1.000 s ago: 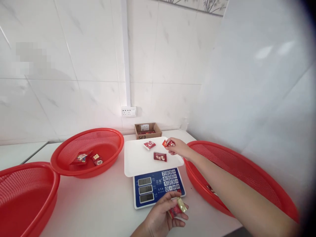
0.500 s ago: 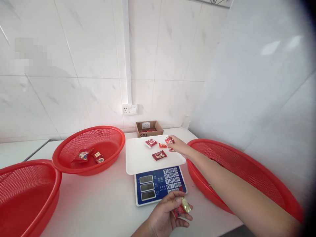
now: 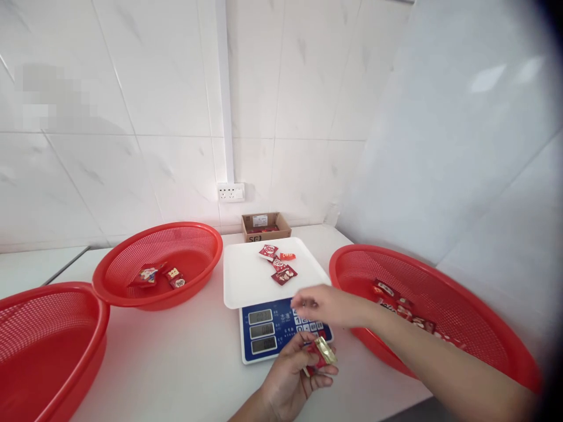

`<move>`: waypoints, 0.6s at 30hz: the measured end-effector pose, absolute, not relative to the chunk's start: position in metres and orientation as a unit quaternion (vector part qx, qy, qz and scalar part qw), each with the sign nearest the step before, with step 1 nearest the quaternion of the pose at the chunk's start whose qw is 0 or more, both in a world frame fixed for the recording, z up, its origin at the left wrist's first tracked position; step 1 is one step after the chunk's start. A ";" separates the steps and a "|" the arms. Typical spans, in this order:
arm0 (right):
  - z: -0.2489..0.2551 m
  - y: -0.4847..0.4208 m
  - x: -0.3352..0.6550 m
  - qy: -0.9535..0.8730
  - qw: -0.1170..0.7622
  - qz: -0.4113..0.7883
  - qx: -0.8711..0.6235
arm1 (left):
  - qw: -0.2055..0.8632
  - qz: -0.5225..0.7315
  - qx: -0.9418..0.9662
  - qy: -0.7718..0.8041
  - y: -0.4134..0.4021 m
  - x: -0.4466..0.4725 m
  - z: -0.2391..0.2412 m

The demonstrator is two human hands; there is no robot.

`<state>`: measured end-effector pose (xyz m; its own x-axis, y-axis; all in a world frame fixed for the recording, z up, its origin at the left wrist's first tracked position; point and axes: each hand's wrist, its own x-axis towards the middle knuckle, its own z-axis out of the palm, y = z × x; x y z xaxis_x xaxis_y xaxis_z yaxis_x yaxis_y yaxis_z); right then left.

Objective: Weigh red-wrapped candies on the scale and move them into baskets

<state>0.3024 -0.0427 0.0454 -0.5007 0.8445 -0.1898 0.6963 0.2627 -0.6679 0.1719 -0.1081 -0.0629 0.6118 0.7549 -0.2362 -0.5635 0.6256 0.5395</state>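
My left hand [image 3: 295, 375] is closed on a few wrapped candies [image 3: 321, 353], one gold and the others red, near the front edge of the counter. My right hand [image 3: 328, 306] hovers over the keypad of the blue scale [image 3: 268, 332], fingers loosely curled and blurred by motion; I cannot tell whether it holds anything. On the white weighing tray [image 3: 246, 281] lie several red candy packets [image 3: 280, 265].
A red mesh basket [image 3: 365, 258] at the right holds several red packets. Another red basket [image 3: 158, 258] at the left holds a few packets, and a third [image 3: 48, 346] sits at the far left. A small cardboard box [image 3: 265, 225] stands against the tiled wall.
My right hand left its packet on the tray and drew back toward me, over the scale's keypad. The left hand stayed put with its candies.
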 end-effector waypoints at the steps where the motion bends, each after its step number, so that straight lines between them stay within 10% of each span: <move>1: 0.047 -0.054 0.302 -0.806 0.050 0.364 -0.464 | 0.870 0.387 0.203 0.227 -0.108 0.172 -0.061; 12: 0.049 -0.058 0.298 -0.815 -0.025 0.339 -0.469 | 0.881 0.392 0.182 0.191 -0.104 0.166 -0.065; 18: 0.061 -0.029 0.285 -0.727 0.279 0.363 -0.512 | 0.888 0.350 0.231 0.191 -0.104 0.165 -0.066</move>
<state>0.2852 -0.0287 0.0609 -0.3194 0.9470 0.0334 0.5419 0.2114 -0.8134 0.1648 -0.1039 -0.0657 0.6823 0.7092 -0.1773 -0.5328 0.6485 0.5437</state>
